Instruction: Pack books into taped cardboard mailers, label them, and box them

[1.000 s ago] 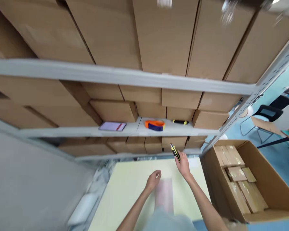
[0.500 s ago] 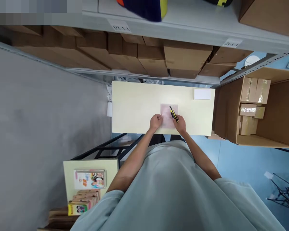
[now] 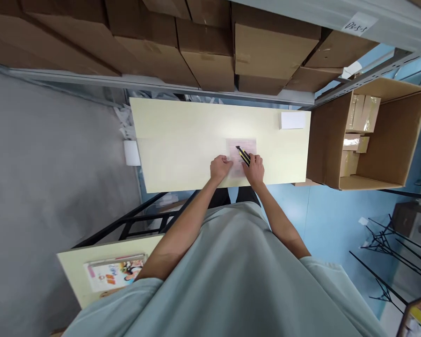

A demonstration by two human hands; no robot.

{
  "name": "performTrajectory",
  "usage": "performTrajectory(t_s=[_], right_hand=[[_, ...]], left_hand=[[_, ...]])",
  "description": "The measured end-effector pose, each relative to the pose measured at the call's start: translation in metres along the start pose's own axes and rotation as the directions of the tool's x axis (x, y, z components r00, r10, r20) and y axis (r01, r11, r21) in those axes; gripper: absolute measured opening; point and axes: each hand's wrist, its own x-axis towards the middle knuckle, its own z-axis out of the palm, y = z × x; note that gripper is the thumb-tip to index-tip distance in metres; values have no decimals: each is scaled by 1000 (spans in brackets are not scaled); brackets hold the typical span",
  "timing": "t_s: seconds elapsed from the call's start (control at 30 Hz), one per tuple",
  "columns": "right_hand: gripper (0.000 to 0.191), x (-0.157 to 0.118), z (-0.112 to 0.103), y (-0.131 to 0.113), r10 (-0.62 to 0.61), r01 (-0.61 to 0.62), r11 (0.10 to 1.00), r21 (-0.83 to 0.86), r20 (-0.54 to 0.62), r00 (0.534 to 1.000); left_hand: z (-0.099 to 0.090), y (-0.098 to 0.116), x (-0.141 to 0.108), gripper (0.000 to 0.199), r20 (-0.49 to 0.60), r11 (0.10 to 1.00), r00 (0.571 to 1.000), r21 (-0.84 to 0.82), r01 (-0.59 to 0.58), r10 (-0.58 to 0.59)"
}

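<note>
A thin pinkish see-through plastic piece (image 3: pixel 235 170), perhaps a bag or sheet, lies flat on the pale yellow tabletop (image 3: pixel 182 145). My left hand (image 3: pixel 220 168) is closed at its left edge, thumb and fingers pinched on that side. In my right hand (image 3: pixel 254 170) is a black and yellow utility knife (image 3: pixel 243 155). The knife slants up and left over the pink plastic, its tip pointing away from me. My right fingers wrap round its lower end and rest by the right side of the plastic.
A white slip or box (image 3: pixel 292 120) lies at the table's far right. Beyond the table stands a shelf of cardboard boxes (image 3: pixel 273 51). An open carton (image 3: pixel 323 145) with smaller boxes adjoins the right edge. A magazine (image 3: pixel 114 274) sits on a side table at lower left.
The camera view has shifted and tilted, showing less of the upper shelf. The knife lies at a slightly flatter slant over the pink plastic. Both hands stay at its sides.
</note>
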Motion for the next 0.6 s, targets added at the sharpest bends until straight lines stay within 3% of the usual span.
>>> performTrajectory(t_s=[0.17,0.37,0.5,0.6], right_hand=[[36,-3,2,-22,85,-86,996,0,-33,996],[39,6,19,-55,119,-117,976,184,0,993],[38,15,35,-66,195,-204,941,271,62,979],[40,17,41,-69,214,-222,935,276,60,975]], left_hand=[[-1,-2,-6,11,-4,996,996,20,-90,90],[-3,-10,-7,8,24,988,987,4,-157,157],[-15,-16,1,11,93,977,976,66,-203,196],[-30,-17,18,17,77,945,951,117,-307,299]])
